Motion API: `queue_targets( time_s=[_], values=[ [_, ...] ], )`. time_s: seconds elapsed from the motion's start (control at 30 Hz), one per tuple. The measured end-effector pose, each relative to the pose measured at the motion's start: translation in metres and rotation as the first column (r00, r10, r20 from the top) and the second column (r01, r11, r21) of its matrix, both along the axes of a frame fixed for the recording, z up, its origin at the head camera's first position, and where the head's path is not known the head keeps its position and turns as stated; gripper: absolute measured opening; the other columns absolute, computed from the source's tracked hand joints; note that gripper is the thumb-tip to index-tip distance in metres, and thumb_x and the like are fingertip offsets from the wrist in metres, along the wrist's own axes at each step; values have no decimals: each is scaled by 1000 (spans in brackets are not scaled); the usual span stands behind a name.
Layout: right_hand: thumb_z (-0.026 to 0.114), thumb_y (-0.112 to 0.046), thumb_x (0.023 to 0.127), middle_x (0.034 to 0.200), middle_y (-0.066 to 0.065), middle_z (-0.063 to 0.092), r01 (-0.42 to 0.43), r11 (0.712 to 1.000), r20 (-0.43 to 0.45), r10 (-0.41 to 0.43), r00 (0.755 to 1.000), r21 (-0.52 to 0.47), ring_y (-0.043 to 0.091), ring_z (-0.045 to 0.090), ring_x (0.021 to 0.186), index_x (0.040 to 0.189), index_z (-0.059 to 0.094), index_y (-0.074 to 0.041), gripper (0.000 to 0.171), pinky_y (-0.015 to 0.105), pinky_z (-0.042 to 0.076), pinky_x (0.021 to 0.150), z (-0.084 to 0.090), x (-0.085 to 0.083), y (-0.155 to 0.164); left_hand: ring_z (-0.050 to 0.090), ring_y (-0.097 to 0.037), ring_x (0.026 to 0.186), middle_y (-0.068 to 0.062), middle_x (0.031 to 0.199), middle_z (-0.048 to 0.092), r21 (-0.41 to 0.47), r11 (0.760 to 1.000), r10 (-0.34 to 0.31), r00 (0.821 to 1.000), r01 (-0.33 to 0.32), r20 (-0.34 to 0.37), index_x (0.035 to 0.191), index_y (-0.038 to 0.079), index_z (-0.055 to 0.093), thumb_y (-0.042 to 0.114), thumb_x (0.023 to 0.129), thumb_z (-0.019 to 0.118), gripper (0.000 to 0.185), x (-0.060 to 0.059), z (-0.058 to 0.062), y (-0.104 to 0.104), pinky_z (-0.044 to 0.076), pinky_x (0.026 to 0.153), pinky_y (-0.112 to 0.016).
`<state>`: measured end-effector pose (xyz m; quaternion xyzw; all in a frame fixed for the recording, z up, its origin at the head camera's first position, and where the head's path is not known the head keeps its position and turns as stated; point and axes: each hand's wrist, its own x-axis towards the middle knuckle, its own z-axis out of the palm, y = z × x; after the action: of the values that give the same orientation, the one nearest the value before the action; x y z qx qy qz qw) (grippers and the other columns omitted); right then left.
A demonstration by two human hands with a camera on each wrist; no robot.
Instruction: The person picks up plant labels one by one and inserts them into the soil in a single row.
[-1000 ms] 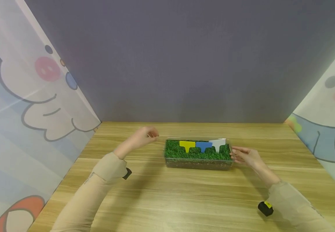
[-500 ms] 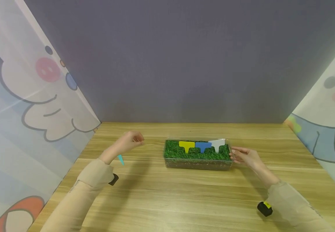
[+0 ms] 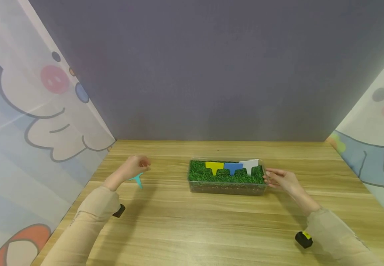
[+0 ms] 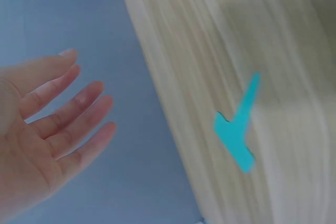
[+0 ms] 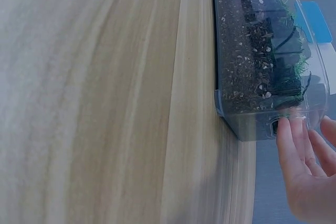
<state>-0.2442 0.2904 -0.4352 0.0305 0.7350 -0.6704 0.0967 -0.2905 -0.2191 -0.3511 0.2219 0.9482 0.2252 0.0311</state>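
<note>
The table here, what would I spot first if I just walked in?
Probably the clear box of green grass in the middle of the wooden table, with yellow, blue and white tags standing in it. The right hand touches its end. A turquoise tag shows by the open left hand.
</note>
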Motion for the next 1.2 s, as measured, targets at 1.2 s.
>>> queue_targets(
  time_s=[1.2],
  values=[
    [57,-22,86,90,2,67,3,1000,-11,-3,1000,30,7,63,76,127,36,10,56,24,51,72,12,8,-8,44,-51,104,-34,116,46,-71,976,213,969,-206,126,112,-12,49,5,81,61,37,-10,-50,-45,40,84,-56]
  ],
)
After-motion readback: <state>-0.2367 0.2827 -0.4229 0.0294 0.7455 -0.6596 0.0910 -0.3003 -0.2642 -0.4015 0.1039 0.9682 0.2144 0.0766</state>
